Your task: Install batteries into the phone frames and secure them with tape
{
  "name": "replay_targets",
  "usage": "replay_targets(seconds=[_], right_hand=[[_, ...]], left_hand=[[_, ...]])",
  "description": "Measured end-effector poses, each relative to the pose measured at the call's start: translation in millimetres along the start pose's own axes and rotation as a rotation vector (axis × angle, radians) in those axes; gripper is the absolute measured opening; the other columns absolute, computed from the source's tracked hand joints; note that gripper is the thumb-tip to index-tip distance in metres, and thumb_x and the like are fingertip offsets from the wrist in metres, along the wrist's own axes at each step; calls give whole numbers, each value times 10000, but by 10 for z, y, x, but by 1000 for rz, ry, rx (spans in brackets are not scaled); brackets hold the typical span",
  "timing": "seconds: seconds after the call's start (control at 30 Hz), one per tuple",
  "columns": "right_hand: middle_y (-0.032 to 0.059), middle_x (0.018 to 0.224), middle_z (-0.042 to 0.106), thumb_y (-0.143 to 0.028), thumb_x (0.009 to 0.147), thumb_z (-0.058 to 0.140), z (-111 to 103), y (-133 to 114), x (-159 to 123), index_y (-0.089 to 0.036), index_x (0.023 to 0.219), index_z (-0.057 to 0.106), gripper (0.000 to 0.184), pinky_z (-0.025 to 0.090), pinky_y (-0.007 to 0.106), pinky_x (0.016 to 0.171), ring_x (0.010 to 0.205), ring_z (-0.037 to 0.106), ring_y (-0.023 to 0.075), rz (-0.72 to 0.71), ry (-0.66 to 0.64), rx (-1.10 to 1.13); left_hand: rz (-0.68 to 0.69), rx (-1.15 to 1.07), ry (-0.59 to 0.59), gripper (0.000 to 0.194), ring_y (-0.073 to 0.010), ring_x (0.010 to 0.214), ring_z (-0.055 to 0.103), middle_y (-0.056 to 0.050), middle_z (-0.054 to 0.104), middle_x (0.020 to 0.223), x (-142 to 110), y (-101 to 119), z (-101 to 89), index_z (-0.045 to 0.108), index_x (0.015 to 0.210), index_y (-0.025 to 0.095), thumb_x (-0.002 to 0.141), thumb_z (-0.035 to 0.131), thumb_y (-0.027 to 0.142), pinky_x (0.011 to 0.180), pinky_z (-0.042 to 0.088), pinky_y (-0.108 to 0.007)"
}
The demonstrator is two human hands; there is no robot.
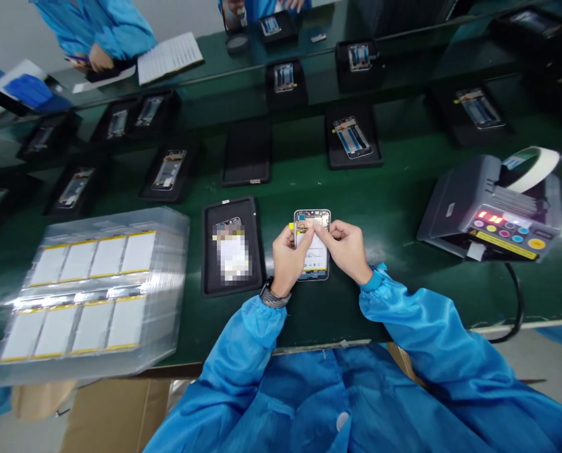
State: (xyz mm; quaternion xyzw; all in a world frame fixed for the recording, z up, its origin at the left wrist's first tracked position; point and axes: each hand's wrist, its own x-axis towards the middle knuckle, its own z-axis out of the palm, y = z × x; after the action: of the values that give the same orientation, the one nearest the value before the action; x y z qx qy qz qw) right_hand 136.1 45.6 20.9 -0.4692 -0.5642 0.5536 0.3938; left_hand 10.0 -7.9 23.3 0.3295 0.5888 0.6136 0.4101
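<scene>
An open phone body [313,267] with its white battery and circuit parts exposed lies upright before me on the green bench. My left hand [288,255] grips its left edge, thumb pressed onto the upper inside. From the other side my right hand [347,248] holds the right edge, and its thumb also presses near the top of the battery, close to the left thumb. What lies under the thumb tips is hidden. A small yellow tab sticks out at the phone's upper left. Left of my hands, a black tray [209,277] holds another phone unit, partly pixelated.
Stacked clear plastic trays [168,302] of white batteries stand at the left. A tape dispenser [464,195] with a lit red display is at the right, its cable hanging off the edge. Black trays with phone units [355,137] line the bench behind. Co-workers in blue sleeves [115,28] sit opposite.
</scene>
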Motion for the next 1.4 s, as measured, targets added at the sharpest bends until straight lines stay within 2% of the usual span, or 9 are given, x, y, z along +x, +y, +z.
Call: replay_targets(seconds=[0.13,0.23,0.37,0.43,0.57,0.67,0.8,1.03,1.4], right_hand=[[-48,521,394,-677,775,751,-3,9,70,-216,580,397,613,230,245,468,499,324,85,-20,45,-6],[-40,539,460,-735,769,724,-96,-103,95,-201,599,460,619,279,234,466,502,406,89,-15,-8,26],[19,642,660,-682,865,673,-573,-384,-234,-179,786,626,511,430,235,514,566,588,133,39,32,-18],[25,631,674,-602,852,742,-956,-487,-545,-175,817,661,437,448,236,508,537,593,134,44,170,-100],[24,581,648,-489,795,831,-1699,-443,-1023,-155,782,704,357,429,234,469,486,557,126,-16,748,-221],[39,585,655,-464,719,872,-1949,-281,-1074,-143,739,707,362,413,232,435,473,563,129,24,854,-133],[62,586,673,-443,645,890,-1903,-180,-903,-139,699,710,358,421,231,410,470,602,152,107,833,-16],[66,588,682,-342,656,820,-1820,-247,-762,-155,628,679,237,446,216,389,468,627,160,155,870,102],[26,521,609,-195,675,786,-1810,-270,-759,-176,636,705,93,470,244,415,447,577,148,81,909,-13]], left_hand=[[1,-23,-139,405,-194,862,723,-70,747,992,-27,66,-42,654,1033,167,812,816,465,734,571,-261],[-43,-68,-194,443,-213,914,733,-79,749,1048,-10,103,-82,643,1058,168,772,858,431,783,589,-286],[-155,-106,-183,500,-240,892,751,-110,752,1113,45,97,-148,643,1116,160,764,859,441,756,609,-321],[-181,-113,-128,507,-246,871,756,-111,757,1093,66,80,-170,646,1092,156,739,873,441,740,615,-326],[-228,-146,-24,504,-263,890,761,-107,761,1086,92,59,-164,650,1060,159,701,889,418,768,626,-357],[-246,-164,4,511,-273,916,760,-109,757,1111,94,53,-139,650,1058,162,680,893,404,784,631,-377],[-247,-166,-3,509,-274,915,760,-114,757,1107,73,44,-123,642,1041,162,667,892,400,789,630,-386],[-201,-175,-7,535,-276,928,754,-115,757,1074,72,4,-136,633,1041,161,666,895,439,810,617,-386],[-158,-182,-26,518,-267,923,748,-118,757,1055,75,-73,-137,631,1021,153,688,887,457,807,607,-373]])
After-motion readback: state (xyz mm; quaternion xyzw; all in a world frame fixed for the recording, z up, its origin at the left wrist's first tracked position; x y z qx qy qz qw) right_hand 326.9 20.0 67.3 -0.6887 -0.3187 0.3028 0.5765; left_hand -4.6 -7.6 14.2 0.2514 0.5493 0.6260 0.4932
